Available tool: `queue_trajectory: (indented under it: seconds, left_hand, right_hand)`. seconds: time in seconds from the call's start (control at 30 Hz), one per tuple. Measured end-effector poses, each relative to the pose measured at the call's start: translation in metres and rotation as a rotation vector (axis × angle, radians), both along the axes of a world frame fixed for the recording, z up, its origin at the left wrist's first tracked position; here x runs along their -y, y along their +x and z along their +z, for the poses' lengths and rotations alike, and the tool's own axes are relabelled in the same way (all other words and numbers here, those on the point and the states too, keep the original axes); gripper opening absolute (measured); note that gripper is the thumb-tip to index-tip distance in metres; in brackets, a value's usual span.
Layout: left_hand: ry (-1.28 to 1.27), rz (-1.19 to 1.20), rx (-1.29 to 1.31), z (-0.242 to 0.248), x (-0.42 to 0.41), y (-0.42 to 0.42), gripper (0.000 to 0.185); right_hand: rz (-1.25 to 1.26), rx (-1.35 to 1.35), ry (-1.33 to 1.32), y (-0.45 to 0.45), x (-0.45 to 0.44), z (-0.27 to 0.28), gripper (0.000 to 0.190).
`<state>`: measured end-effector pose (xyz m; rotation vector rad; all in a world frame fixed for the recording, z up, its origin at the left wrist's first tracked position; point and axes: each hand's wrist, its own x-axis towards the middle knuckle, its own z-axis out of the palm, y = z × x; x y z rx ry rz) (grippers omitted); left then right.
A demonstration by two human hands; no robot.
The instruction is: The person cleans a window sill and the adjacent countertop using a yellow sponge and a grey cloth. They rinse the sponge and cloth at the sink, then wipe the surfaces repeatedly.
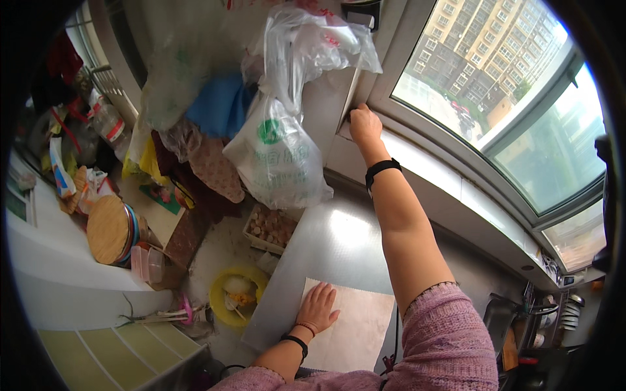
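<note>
My left hand (318, 308) lies flat on a pale cloth or paper sheet (357, 327), fingers spread a little, near the sheet's left edge. The sheet is spread on a shiny metal countertop (337, 244). My right arm stretches far forward, and my right hand (366, 124) is curled at the corner of the window sill, beside the window frame. Its fingertips are hidden, with something small and dark at them, so I cannot tell whether it grips anything. Left of it hangs a clear plastic bag (281, 151) with green printing.
A crate of eggs (274, 226) and a yellow-lined bin (215, 298) stand left of the counter. Round boards (107, 229) lean farther left. The window sill (440, 183) runs along the right, towards a sink (499, 317) and a dish rack (570, 313).
</note>
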<state>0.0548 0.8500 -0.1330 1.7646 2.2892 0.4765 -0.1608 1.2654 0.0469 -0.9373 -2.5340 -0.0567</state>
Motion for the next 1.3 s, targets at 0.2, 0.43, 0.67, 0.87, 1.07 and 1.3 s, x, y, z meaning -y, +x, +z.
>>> queue_trajectory:
  seconds: [0.2, 0.43, 0.67, 0.87, 1.07, 1.3]
  left_hand:
    - [0.030, 0.015, 0.009, -0.001, 0.002, -0.003, 0.063]
    - [0.017, 0.007, -0.021, 0.000, 0.000, 0.002, 0.063]
    - [0.057, 0.009, -0.023, -0.014, -0.002, 0.005, 0.067]
    - [0.041, 0.011, -0.040, -0.011, -0.004, 0.007, 0.065]
    - [0.031, 0.028, -0.067, -0.011, -0.005, 0.010, 0.065]
    - [0.022, 0.049, -0.061, -0.008, -0.004, 0.009, 0.065]
  right_hand:
    - [-0.139, 0.012, -0.124, 0.052, -0.040, -0.004, 0.013]
    - [-0.010, 0.009, 0.023, 0.065, -0.037, -0.019, 0.010]
    - [0.077, -0.074, -0.003, 0.004, 0.018, 0.007, 0.015]
    - [-0.079, 0.000, 0.077, 0.098, -0.035, -0.003, 0.009]
    - [-0.141, 0.003, 0.125, 0.228, -0.088, -0.015, 0.013]
    - [-0.431, -0.006, 0.088, 0.381, -0.128, -0.011, 0.018]
